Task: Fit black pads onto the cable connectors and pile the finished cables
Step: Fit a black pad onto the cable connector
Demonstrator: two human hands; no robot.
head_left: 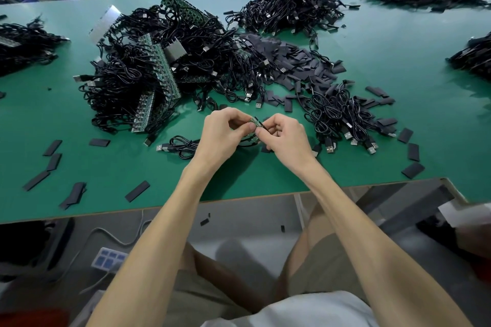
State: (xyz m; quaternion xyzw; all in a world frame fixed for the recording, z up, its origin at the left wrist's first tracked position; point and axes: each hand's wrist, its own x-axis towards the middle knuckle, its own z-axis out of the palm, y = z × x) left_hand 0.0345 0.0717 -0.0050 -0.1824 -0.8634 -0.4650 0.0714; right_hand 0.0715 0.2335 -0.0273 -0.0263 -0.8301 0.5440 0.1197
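Green bench top [265, 175] nearest you carries stray black pads [137, 191]. Just beyond, your left hand [221, 131] pinches the small green connector board [254, 121], fingers curled close around it. Your right hand [285, 137] pinches a black pad [263, 126] at the board's right end; how far it is seated cannot be told. The cable [180, 145] lies to the left on the mat. Recommendation: steady the board, square the pad, press it fully home. Farther right sits the cable pile [345, 119], likely finished work; beyond it, the pad heap [289, 61].
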